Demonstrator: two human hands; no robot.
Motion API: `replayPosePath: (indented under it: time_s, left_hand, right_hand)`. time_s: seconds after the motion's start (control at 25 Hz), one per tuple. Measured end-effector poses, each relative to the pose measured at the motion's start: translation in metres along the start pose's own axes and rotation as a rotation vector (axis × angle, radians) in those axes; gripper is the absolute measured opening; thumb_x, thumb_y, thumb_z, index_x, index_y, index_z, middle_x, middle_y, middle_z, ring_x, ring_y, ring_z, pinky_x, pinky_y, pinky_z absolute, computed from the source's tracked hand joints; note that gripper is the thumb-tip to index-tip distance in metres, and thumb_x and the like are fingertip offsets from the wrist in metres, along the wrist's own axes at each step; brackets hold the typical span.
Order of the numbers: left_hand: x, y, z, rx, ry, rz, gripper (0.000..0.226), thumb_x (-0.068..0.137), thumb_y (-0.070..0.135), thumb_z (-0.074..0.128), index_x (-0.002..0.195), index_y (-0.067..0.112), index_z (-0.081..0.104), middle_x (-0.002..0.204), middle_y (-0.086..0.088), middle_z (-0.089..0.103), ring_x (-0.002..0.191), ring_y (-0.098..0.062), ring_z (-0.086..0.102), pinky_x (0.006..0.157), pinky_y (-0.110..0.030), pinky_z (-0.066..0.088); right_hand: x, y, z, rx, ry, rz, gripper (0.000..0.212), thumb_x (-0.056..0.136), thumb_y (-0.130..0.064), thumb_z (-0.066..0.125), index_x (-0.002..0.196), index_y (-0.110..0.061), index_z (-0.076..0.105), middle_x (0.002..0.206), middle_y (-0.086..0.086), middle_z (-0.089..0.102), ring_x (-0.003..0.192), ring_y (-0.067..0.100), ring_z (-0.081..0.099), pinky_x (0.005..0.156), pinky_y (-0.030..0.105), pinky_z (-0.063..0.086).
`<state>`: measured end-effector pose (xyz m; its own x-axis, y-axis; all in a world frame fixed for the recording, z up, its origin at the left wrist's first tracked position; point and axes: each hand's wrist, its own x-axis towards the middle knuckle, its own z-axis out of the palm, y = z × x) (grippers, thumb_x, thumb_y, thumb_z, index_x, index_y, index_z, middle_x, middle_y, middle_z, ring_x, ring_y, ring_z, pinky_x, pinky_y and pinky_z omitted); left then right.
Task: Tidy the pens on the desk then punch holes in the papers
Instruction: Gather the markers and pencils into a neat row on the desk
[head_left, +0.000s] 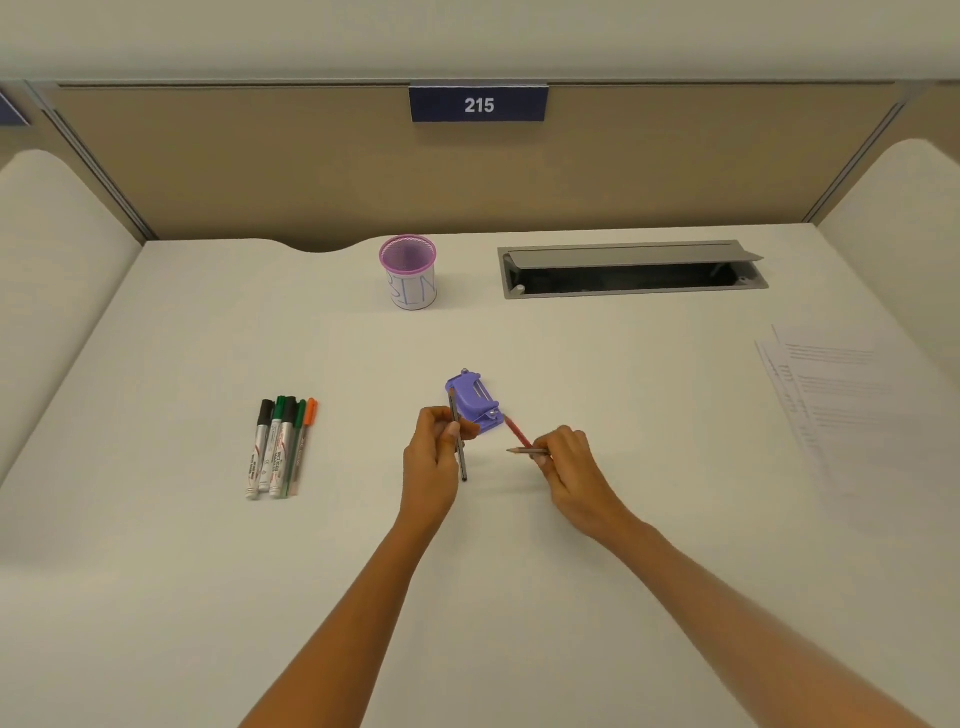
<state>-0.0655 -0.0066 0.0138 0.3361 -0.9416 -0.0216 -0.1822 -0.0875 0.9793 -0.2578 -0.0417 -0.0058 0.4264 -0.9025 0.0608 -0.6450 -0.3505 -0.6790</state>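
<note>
On the desk, the papers wait at the right edge and the hole punch sits mid-desk. The markers lie in a row toward the left edge. The left hand pinches a dark pen; the right hand curls round a red pencil and seemingly a second one, just beside the punch. Lay them parallel with that row, ends level.

a white desk fills the lower frame. a tan partition panel spans the top, bearing a blue plate reading 215. a grey cable hatch sits open, upper right.
</note>
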Motion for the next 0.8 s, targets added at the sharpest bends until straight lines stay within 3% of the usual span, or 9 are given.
replayPosePath:
  time_s: [0.08,0.24,0.4,0.6,0.68,0.8]
  left_hand:
    - [0.001,0.001,0.003,-0.051,0.022,-0.041,0.017,0.101,0.014,0.038,0.109,0.011,0.053,0.105,-0.003,0.071,0.101,-0.016,0.068,0.092,-0.046,0.052]
    - [0.000,0.005,0.009,-0.180,0.039,-0.120,0.018,0.099,0.016,0.045,0.110,0.011,0.059,0.110,-0.004,0.070,0.102,-0.018,0.067,0.091,-0.044,0.055]
    - [0.002,0.008,0.007,-0.204,0.066,-0.128,0.016,0.097,0.014,0.049,0.104,0.016,0.064,0.100,0.002,0.072,0.095,-0.015,0.068,0.087,-0.033,0.054]
    - [0.005,0.003,0.004,-0.192,0.112,-0.143,0.014,0.095,0.016,0.053,0.100,0.019,0.066,0.096,0.006,0.073,0.093,-0.015,0.069,0.083,-0.029,0.055]
    - [0.002,0.002,0.005,-0.219,0.107,-0.158,0.013,0.094,0.015,0.054,0.099,0.019,0.066,0.096,0.006,0.073,0.092,-0.014,0.070,0.084,-0.031,0.057]
    - [0.000,0.002,0.002,-0.249,0.108,-0.188,0.013,0.093,0.014,0.056,0.101,0.018,0.066,0.096,0.003,0.072,0.090,-0.015,0.070,0.085,-0.036,0.058]
  right_hand:
    - [0.008,-0.021,0.012,0.300,0.071,0.210,0.018,0.103,-0.019,0.035,0.101,-0.014,0.053,0.096,-0.002,0.064,0.093,0.014,0.057,0.079,0.025,0.042]
    - [0.022,-0.054,0.039,0.619,0.074,0.290,0.023,0.104,-0.023,0.032,0.113,-0.015,0.052,0.087,-0.002,0.068,0.082,0.010,0.067,0.081,0.029,0.053]
    - [0.031,-0.066,0.062,0.540,0.111,0.244,0.025,0.104,-0.024,0.030,0.120,-0.027,0.048,0.108,0.001,0.057,0.096,0.004,0.057,0.080,0.019,0.046]
    - [0.032,-0.068,0.083,0.538,0.185,0.188,0.028,0.100,-0.026,0.034,0.124,-0.036,0.045,0.109,-0.012,0.062,0.097,0.010,0.063,0.081,0.023,0.054]
    - [0.033,-0.070,0.090,0.549,0.221,0.151,0.037,0.098,-0.023,0.036,0.129,-0.041,0.044,0.117,-0.015,0.057,0.105,0.005,0.059,0.087,0.017,0.051]
    - [0.032,-0.076,0.094,0.508,0.232,0.113,0.047,0.095,-0.019,0.039,0.124,-0.056,0.043,0.112,-0.026,0.050,0.104,0.005,0.055,0.084,0.013,0.048]
